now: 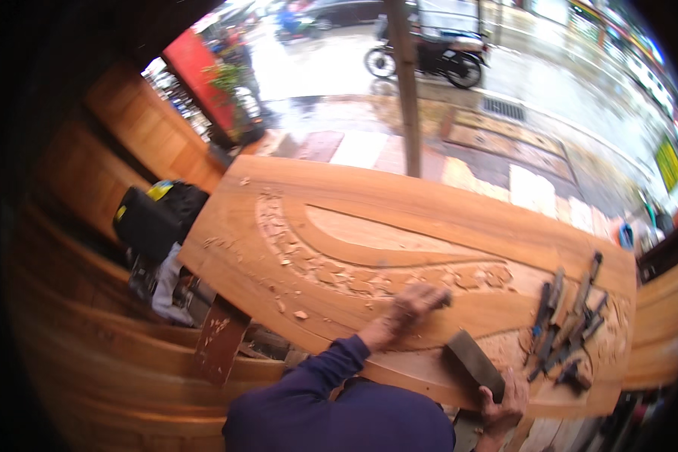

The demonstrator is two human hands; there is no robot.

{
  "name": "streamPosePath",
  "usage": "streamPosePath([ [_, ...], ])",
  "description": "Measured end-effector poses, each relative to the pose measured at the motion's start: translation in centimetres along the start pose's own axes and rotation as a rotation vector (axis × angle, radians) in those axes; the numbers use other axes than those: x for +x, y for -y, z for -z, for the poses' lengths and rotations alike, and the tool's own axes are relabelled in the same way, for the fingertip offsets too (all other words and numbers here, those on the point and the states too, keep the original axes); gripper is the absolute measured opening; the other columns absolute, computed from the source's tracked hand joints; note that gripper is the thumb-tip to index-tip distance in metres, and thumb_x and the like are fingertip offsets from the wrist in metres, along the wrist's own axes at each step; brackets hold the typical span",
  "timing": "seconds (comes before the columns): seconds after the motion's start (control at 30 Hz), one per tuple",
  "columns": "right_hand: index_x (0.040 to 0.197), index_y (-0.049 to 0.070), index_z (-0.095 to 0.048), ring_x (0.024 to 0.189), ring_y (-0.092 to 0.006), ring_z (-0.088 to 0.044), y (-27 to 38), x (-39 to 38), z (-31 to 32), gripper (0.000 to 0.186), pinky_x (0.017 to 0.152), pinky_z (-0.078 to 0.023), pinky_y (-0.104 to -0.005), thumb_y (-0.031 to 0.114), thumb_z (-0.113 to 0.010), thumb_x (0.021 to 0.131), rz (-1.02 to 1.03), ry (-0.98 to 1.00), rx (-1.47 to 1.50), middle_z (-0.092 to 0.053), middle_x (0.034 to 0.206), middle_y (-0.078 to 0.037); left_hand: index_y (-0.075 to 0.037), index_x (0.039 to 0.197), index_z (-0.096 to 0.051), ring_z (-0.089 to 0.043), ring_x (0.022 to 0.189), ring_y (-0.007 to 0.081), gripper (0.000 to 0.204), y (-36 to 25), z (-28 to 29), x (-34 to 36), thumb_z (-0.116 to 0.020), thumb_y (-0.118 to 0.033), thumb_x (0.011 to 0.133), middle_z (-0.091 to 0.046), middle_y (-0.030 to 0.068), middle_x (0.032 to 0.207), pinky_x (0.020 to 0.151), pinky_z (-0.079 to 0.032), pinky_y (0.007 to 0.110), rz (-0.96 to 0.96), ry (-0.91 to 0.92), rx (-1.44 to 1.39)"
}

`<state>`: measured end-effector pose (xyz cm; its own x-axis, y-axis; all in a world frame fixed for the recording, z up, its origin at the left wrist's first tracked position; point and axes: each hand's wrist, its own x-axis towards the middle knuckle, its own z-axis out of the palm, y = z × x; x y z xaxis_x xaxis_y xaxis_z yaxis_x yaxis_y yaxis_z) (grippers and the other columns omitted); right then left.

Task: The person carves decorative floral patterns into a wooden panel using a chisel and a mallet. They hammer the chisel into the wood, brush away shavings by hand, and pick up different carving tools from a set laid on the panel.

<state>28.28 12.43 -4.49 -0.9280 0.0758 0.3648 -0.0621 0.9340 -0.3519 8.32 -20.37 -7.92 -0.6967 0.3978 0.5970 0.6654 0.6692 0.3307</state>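
Dark block (472,363): at the board (354,181)'s near edge; long axis slanting, far end pointing up-left, toward the left hand (408,307) | right hand (507,399): thumb and fingers pinching the block's near end | left hand: over the board; dark piece (445,300) at fingertips; too blurred to tell the grip | chisels (581,297): on board, right of block

Carving tools (572,335) lie on the right end of the panel (399,256), the block (474,363) left of them; behind the panel stands a post (405,98), a motorcycle (438,62) beyond.
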Motion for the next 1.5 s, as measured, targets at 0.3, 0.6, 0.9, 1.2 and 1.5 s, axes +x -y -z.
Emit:
streamPosePath([
  [0.3, 0.145, 0.003, -0.071, 0.12, -0.0456, -0.067, -0.9, -0.4, -0.3, 0.075, 0.106, -0.052, -0.0539, 0.058, -0.081, 0.093, 0.025, 0.139, 0.057, -0.075, 0.123, -0.02, -0.011, 0.153, -0.06, -0.07, 0.094, 0.0309, 0.052, -8.6, -7.2, 10.3, -0.066, -0.017, 0.102, -0.063, 0.0104, 0.103, 0.086, -0.061, 0.044, -0.172, 0.077, -0.202],
  [0.6, 0.15, 0.012, -0.069, 0.108, -0.0342, -0.07, 0.1, -2.8, 2.3, 0.076, 0.096, -0.057, -0.0455, 0.027, -0.091, 0.078, 0.064, 0.173, 0.076, -0.073, 0.122, -0.009, -0.01, 0.142, -0.068, -0.071, 0.071, 0.0313, 0.048, -6.2, -17.4, 14.8, -0.071, -0.033, 0.1, -0.072, 0.019, 0.081, 0.066, -0.056, 0.048, 0.381, 0.304, -0.473],
  [0.9, 0.152, -0.001, -0.064, 0.1, -0.033, -0.074, 1.6, -11.8, 5.1, 0.077, 0.088, -0.06, -0.0424, 0.028, -0.094, 0.088, -0.401, -0.172, 0.282, -0.075, 0.117, -0.018, -0.005, 0.155, -0.061, -0.077, 0.087, 0.0173, 0.063, -13.5, -17.4, 14.0, -0.083, -0.024, 0.099, -0.081, 0.0136, 0.105, 0.076, -0.063, 0.034, 0.536, 0.227, -0.757],
  [1.2, 0.159, -0.003, -0.056, 0.114, -0.0212, -0.067, 1.9, -14.4, 5.3, 0.077, 0.101, -0.055, -0.0339, 0.031, -0.089, 0.098, -0.943, -0.609, 0.703, -0.07, 0.137, -0.012, -0.001, 0.149, -0.063, -0.079, 0.107, 0.0404, 0.068, -23.7, -25.2, 21.9, -0.084, -0.038, 0.096, -0.079, 0.0279, 0.117, 0.093, -0.063, 0.046, 0.195, 0.355, -0.689],
  [1.5, 0.159, -0.005, -0.055, 0.111, -0.0208, -0.064, 1.2, -15.5, 5.6, 0.077, 0.1, -0.054, -0.0351, 0.029, -0.088, 0.097, -0.977, -0.665, 0.818, -0.07, 0.133, -0.012, -0.01, 0.152, -0.066, -0.073, 0.082, 0.0301, 0.065, -19.5, -21.3, 21.1, -0.082, -0.044, 0.099, -0.075, 0.0192, 0.097, 0.075, -0.062, 0.043, -0.021, 0.176, -0.551],
])
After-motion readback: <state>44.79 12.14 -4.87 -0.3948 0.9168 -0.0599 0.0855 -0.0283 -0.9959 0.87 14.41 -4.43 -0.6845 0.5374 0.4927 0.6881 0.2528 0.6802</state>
